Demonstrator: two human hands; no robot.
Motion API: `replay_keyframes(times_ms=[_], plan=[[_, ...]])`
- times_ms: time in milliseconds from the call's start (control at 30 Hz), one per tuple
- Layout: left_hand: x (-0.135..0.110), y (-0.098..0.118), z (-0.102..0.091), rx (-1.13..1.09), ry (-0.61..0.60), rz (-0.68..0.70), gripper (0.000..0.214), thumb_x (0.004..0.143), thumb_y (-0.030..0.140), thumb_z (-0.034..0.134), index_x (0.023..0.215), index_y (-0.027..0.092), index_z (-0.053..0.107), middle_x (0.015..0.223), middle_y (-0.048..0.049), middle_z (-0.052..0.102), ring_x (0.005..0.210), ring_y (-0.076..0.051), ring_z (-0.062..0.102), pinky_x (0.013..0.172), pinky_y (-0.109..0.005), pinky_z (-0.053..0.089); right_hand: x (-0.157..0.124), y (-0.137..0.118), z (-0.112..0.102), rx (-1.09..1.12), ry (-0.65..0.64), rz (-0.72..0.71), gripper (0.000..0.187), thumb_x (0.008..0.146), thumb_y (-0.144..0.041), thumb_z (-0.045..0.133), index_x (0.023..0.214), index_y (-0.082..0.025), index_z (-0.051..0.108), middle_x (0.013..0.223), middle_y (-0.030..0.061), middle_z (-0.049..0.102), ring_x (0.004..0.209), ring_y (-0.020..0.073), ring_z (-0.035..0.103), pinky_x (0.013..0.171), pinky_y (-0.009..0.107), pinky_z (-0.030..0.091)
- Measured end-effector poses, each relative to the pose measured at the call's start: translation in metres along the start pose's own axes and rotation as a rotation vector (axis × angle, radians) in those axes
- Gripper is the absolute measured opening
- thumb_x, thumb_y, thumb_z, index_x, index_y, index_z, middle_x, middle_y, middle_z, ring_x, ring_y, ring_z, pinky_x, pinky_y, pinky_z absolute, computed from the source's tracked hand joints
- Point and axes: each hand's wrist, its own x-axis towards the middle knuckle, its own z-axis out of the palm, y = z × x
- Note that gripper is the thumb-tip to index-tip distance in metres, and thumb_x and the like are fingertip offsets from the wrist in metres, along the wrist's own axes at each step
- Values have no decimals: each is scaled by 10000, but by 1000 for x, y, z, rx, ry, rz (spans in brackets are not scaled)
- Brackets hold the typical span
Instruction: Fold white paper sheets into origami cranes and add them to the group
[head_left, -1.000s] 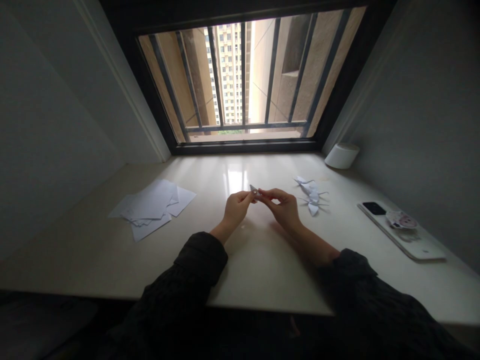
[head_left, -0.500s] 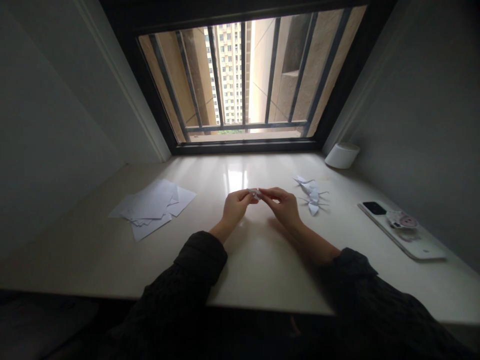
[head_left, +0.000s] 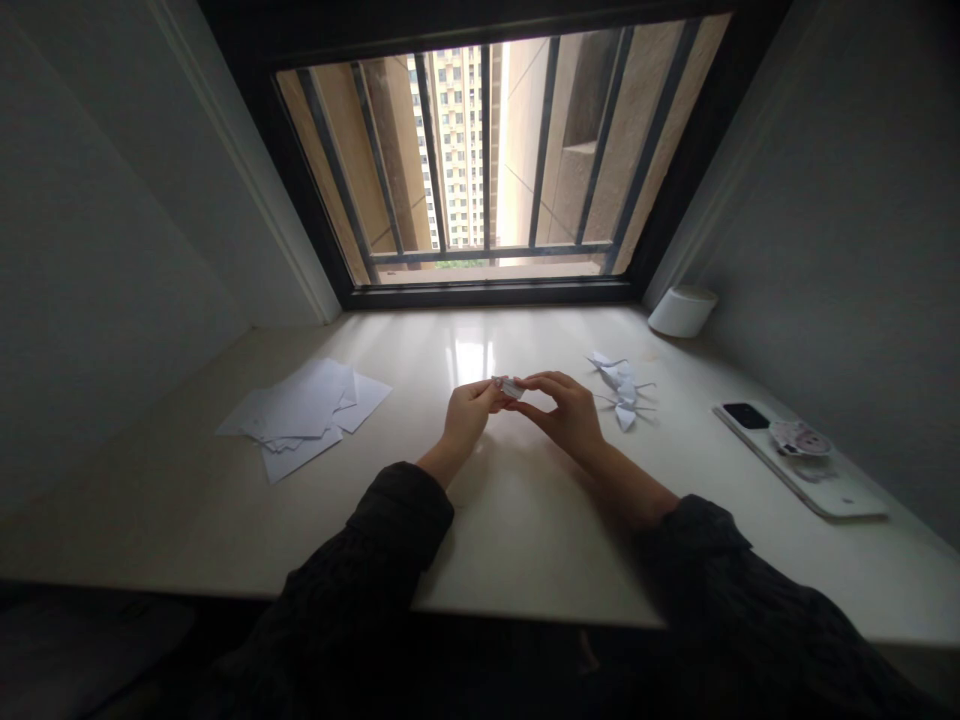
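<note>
A small piece of folded white paper (head_left: pixel 513 389) is held up above the white surface, in front of the window. My left hand (head_left: pixel 468 412) pinches its left side between thumb and fingers. At its right side is my right hand (head_left: pixel 568 410), with the index fingertip at the upper edge and the thumb below. A gap shows between that thumb and index finger behind their tips. The paper's exact folds are too small to make out. Just right of my right hand lie several folded white paper figures (head_left: pixel 624 385) with thin pointed ends, like paper cranes.
A loose stack of white paper sheets (head_left: pixel 304 405) lies at the left. On the right is a white phone (head_left: pixel 840 492) with a round grip on its back. A white cylindrical object (head_left: pixel 682 311) stands in the far right corner by the barred window (head_left: pixel 495 293).
My right thumb and index finger have spread wider apart. More of the folded paper shows between the hands. My left hand has kept its grip almost in place.
</note>
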Motion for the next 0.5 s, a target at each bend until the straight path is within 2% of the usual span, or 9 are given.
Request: replay_keyframes(times_ms=[267,500], plan=[[4,-6,-4,127,-3,152,320,809,440,580,917,186,742,949,-66,733,977,-235,661,899,-384,492,1,-3,0,50,22,108,210,733,-411,717,850,-237,712,796,28,722,693,192,655,660,330,515],[4,-6,-3,65,-42,165,337,799,436,602,959,170,731,947,-76,733,924,-241,680,886,-410,510,0,-10,1,148,54,199,165,814,-382,634,884,-265,725,859,21,736,754,190,667,681,330,525]])
